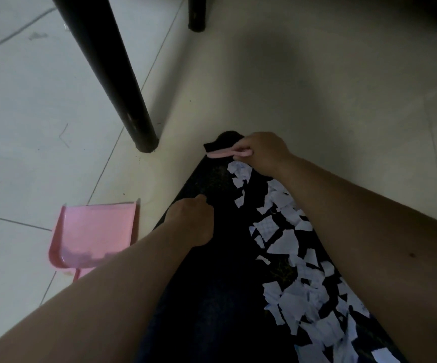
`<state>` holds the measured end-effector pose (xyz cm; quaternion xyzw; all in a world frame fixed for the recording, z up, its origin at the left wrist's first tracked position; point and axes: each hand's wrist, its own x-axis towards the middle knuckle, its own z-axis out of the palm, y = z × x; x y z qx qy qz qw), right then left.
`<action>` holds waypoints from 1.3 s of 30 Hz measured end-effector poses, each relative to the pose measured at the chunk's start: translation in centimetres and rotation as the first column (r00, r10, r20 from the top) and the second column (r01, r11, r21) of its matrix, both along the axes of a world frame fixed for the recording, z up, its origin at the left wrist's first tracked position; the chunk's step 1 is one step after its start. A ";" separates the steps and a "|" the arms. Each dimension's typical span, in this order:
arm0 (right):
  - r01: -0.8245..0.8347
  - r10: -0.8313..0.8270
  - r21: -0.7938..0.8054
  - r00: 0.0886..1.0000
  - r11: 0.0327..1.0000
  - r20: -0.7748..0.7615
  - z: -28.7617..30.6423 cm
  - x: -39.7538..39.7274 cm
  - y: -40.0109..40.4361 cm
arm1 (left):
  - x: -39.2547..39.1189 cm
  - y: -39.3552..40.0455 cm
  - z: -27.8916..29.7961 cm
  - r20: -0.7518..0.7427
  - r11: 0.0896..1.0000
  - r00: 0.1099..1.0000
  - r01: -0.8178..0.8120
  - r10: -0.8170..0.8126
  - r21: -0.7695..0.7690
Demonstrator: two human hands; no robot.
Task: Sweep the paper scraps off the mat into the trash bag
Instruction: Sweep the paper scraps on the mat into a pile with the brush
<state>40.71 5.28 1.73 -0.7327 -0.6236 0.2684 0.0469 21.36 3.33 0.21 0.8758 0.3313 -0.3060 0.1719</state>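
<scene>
Most of the job was left, by the look of it: white paper scraps (290, 258) lay in a long band along the dark mat (212, 297), running from just under the right hand (264, 153) back toward the person. The pink dustpan (94, 231) sat on the tiled floor (29, 127) off to the left hand's outer side and seemed to hold a few bits. No trash bag was in view. The right hand was curled round the handle of a small pink brush (222, 154), its dark bristles at the mat's far end. The left hand (191, 221) rested on the mat with fingers bent under; whether it pinched the fabric I could not tell.
</scene>
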 end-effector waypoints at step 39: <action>0.153 -0.152 0.016 0.987 0.988 -0.054 -0.1 0.7 -0.8 | -0.9 -1.1 -0.2 0.033 0.971 0.985 -0.159 0.168 -0.181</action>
